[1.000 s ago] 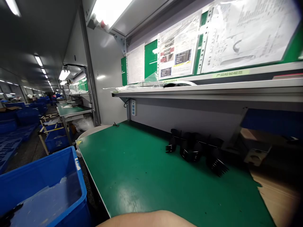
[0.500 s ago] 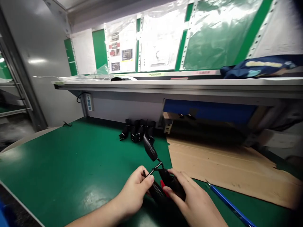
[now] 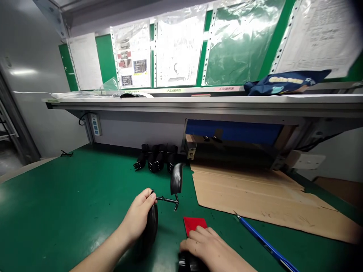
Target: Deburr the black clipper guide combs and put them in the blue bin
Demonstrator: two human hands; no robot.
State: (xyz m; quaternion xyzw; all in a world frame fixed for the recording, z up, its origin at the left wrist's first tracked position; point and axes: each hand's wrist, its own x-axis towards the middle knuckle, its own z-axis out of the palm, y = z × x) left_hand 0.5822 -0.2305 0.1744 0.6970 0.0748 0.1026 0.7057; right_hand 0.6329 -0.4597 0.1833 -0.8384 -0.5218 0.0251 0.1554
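Note:
My left hand (image 3: 137, 215) pinches a thin black plastic sprue (image 3: 167, 199) above the bench. One curved, glossy black part (image 3: 176, 179) stands up from the sprue's far end. Another curved black part (image 3: 152, 225) hangs below my left fingers, blurred towards its bottom. Low in the view, the curled fingers of my right hand (image 3: 211, 247) are on a black plastic part (image 3: 189, 263), which is partly hidden and cut off by the picture's edge. Just beyond those fingers lies a flat red piece (image 3: 194, 223), its near side covered by the hand.
Several black moulded parts (image 3: 159, 158) stand in a row at the back of the green bench (image 3: 93, 196). Cardboard (image 3: 255, 196) covers the right side, with a blue pointed tool (image 3: 263, 240) before it. A shelf (image 3: 170, 101) spans above.
My hands have moved apart. My right hand has gone down towards me with a black part, away from the sprue. My left hand has shifted left with the sprue, and the red piece shows more.

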